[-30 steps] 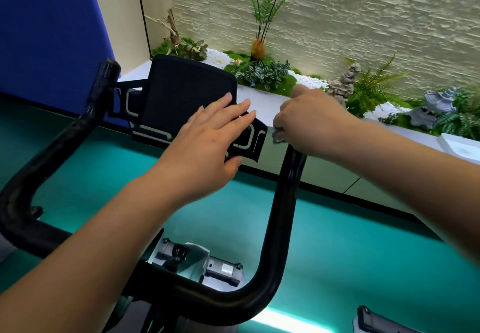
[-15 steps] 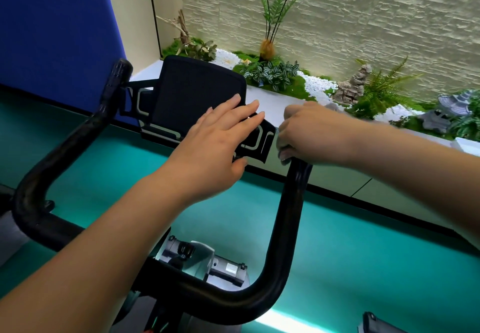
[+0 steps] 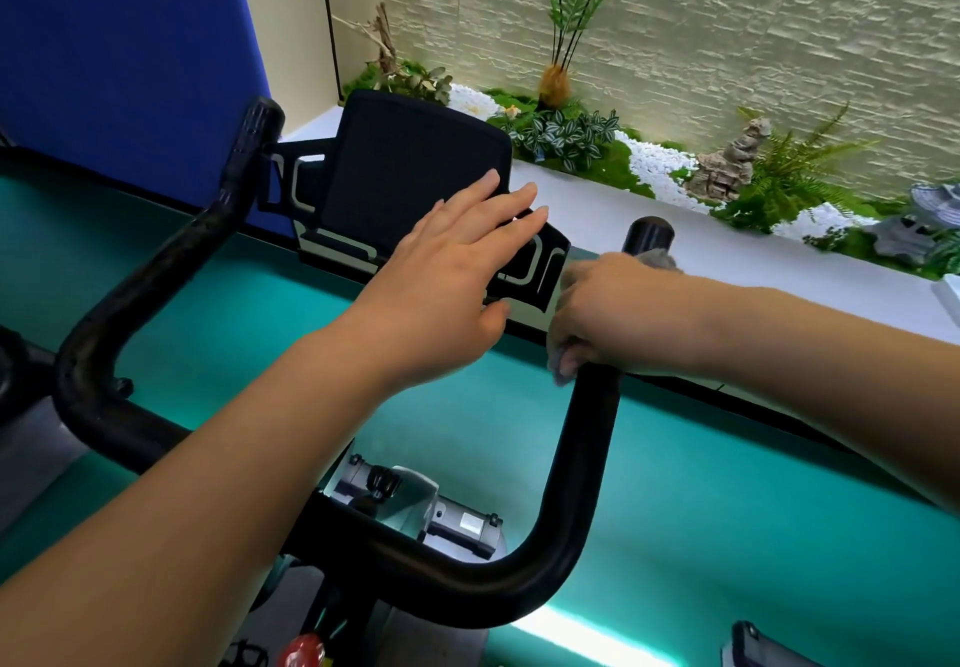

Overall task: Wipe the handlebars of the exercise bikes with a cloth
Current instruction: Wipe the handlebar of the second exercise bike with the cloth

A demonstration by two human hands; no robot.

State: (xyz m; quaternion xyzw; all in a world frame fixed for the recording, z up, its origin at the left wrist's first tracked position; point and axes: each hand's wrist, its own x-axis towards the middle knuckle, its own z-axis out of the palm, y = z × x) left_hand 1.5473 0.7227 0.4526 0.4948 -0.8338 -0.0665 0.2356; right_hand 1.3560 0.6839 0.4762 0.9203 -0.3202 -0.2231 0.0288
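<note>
We are sliding our right hand (image 3: 613,313), gripping the grey cloth (image 3: 658,258), down off the right handlebar (image 3: 587,458) tip | left hand (image 3: 457,271) resting flat on console (image 3: 415,172) | 1 grip half wiped.

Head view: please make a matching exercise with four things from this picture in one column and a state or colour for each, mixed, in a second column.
Things:
1. left hand
2. right hand
3. cloth
4. knob

States or colours:
A. red, low on the bike frame
B. grey, showing from under a hand
C. flat, fingers straight, on the black console
D. curled round the right handlebar grip

Pairs: 1-C, 2-D, 3-B, 4-A
</note>
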